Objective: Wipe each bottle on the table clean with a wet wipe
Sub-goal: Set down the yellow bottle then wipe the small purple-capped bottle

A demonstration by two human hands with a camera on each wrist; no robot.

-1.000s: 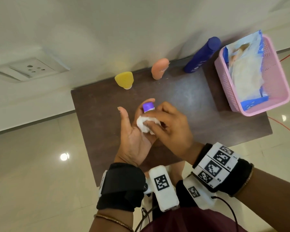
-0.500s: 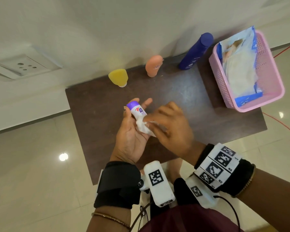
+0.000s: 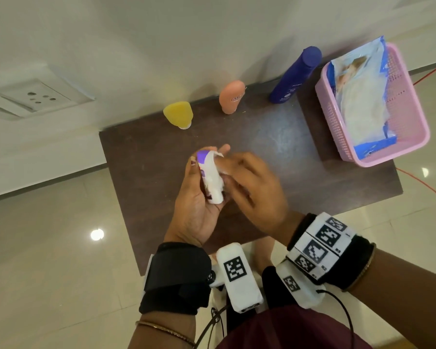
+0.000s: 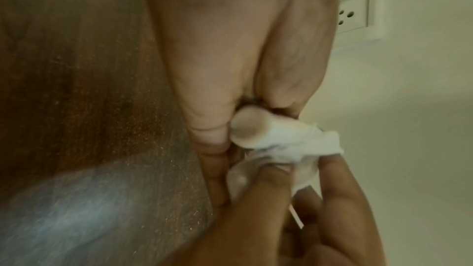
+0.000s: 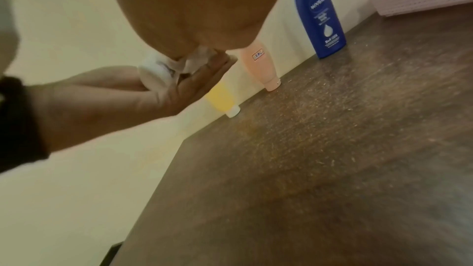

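A small white bottle (image 3: 210,182) with a purple cap lies tilted in my left hand (image 3: 194,215), the thumb pressing it against the fingers, above the table's middle. My right hand (image 3: 252,187) pinches a white wet wipe (image 3: 218,157) against the bottle's right side, up near the cap. The left wrist view shows the bottle's base (image 4: 247,126) with the wipe (image 4: 307,145) bunched round it. Along the back edge stand a yellow bottle (image 3: 178,114), a peach bottle (image 3: 232,96) and a tall blue bottle (image 3: 295,76).
A pink basket (image 3: 413,96) holding a wipes pack (image 3: 360,96) sits at the right end of the dark brown table (image 3: 275,137). A wall with a socket plate (image 3: 35,96) stands close behind the bottles. An orange cable (image 3: 425,187) runs on the floor at the right.
The bottle has tipped from upright to slanted in my left hand. My right hand has slid the wipe from the bottle's lower body up toward the cap.
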